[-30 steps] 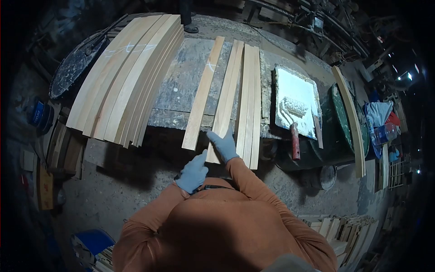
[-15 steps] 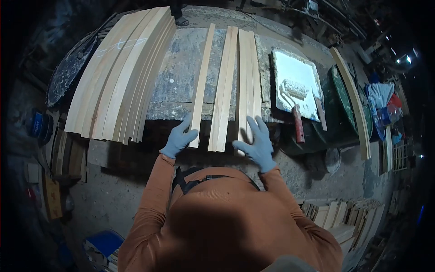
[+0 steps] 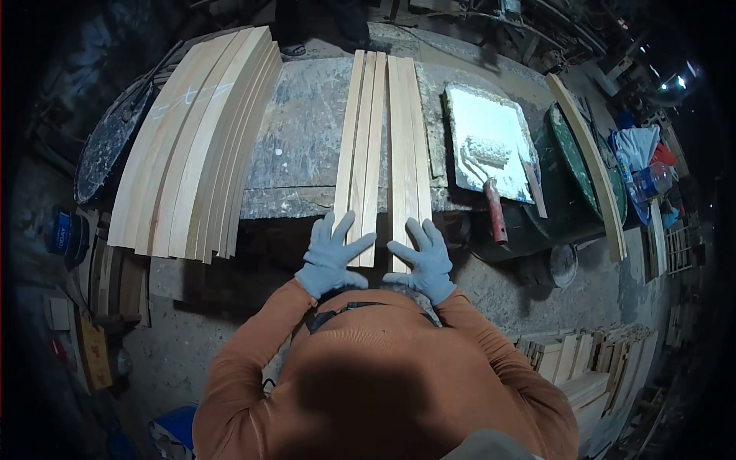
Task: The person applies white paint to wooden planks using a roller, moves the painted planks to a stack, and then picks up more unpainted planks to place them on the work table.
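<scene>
Two narrow groups of pale wooden strips lie lengthwise on the workbench, their near ends overhanging its front edge. My left hand [image 3: 330, 257], in a grey-blue glove, rests with spread fingers at the near end of the left strips [image 3: 359, 153]. On the right strips [image 3: 406, 146], my right hand [image 3: 425, 262] lies in the same way, fingers apart and thumb pointing inward. A thin gap separates the two groups. Neither hand is closed around a strip.
A stack of wide boards [image 3: 184, 146] covers the left of the worn workbench [image 3: 295, 146]. On the right are a white paint tray [image 3: 479, 115] with a red-handled roller [image 3: 494, 211] and a green drum [image 3: 567, 165] with a board across it. Wood pieces [image 3: 579, 360] stand at lower right.
The separate left strip has moved right against the middle strips, which now form one group. My left hand has moved right and spread. My right hand has shifted slightly left and down.
</scene>
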Tool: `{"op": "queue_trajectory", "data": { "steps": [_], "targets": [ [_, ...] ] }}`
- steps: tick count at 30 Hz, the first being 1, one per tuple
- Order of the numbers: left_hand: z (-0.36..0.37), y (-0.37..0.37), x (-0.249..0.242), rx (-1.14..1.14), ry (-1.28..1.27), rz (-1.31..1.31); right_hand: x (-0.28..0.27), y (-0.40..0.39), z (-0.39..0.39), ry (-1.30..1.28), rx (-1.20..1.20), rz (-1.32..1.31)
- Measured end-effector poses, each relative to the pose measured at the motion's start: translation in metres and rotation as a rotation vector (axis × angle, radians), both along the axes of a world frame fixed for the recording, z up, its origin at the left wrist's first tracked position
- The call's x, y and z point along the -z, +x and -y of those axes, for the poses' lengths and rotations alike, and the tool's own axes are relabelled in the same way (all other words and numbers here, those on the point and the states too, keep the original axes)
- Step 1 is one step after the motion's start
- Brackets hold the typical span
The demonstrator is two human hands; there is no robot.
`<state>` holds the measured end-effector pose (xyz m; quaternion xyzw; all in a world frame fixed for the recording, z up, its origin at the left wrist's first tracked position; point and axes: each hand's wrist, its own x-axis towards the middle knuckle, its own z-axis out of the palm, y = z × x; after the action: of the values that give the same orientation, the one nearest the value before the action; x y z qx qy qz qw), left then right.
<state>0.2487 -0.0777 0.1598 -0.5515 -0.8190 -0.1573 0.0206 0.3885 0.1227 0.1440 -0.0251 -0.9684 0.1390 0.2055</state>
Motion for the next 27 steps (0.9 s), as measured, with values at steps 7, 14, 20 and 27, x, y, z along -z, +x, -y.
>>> {"op": "queue_trajectory", "data": {
  "steps": [7,14,20,27],
  "targets": [
    [-0.02,-0.011,0.005,-0.059,-0.009,0.118,0.022,-0.008,-0.01,-0.038,-0.006,-0.058],
    [-0.098,-0.047,0.005,-0.645,0.092,0.293,-0.021,-0.036,-0.02,-0.195,0.283,0.102],
    [-0.138,-0.05,0.002,-0.842,-0.176,0.213,0.002,-0.096,-0.02,-0.12,0.566,0.4],
    [-0.13,-0.041,0.005,-0.846,0.006,0.257,-0.017,-0.099,-0.017,-0.218,0.586,0.493]
  ]
}}
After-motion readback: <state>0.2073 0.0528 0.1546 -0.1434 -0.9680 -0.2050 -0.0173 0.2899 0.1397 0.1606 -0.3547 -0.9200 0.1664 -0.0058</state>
